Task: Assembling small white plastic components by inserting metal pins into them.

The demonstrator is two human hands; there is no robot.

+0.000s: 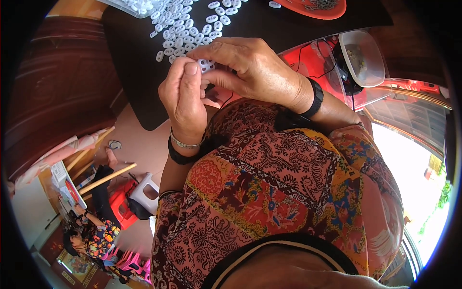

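Just over the near edge of the dark table, both hands meet around a small white plastic piece with holes (pixel 206 65). My left hand (pixel 185 98) is closed on its left side, the thumb lying along it. My right hand (pixel 252 67) reaches across from the right, its fingers and thumb pinching the same piece. Fingers cover much of it, so its full shape is hidden. Right beyond the fingertips lies a spread of small white oval plastic pieces (pixel 193 32), each with two holes.
A clear tray (pixel 131 10) heaped with white pieces is at the far left of the dark table (pixel 130 62). An orange-red bowl (pixel 332 14) of small metal parts sits at the far right. Beside it are a clear tub (pixel 380 72) and cables. Another person (pixel 91 236) is at lower left, near stools (pixel 144 195).
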